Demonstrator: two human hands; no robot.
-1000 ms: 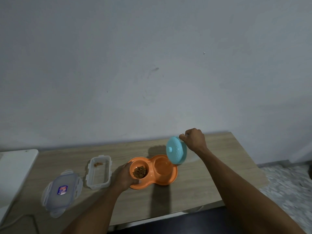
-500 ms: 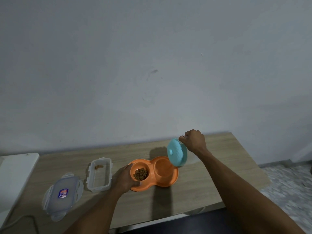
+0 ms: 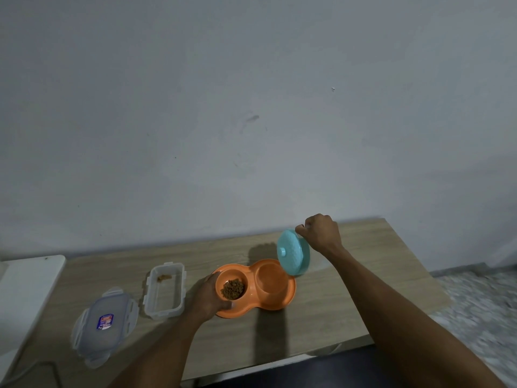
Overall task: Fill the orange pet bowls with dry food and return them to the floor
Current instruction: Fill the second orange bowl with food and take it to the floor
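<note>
An orange double pet bowl [image 3: 282,299] sits on the wooden table [image 3: 321,326]. Its left well holds brown dry food [image 3: 233,289]; its right well looks bare. My left hand [image 3: 208,299] grips the bowl's left rim. My right hand [image 3: 321,233] holds a round teal container [image 3: 293,253] tipped on its side over the right well, its knobbed face turned left. I see no food falling from it.
A clear rectangular food box [image 3: 165,292] with a few crumbs stands left of the bowl, its lid [image 3: 105,324] lying further left. A white object [image 3: 25,292] covers the table's left end. A cable [image 3: 42,368] trails at the front left. Speckled floor [image 3: 481,306] lies right.
The view has shifted slightly. The teal container stays tipped over the right well, turned a little more upright on its edge. My left hand keeps its hold on the bowl.
</note>
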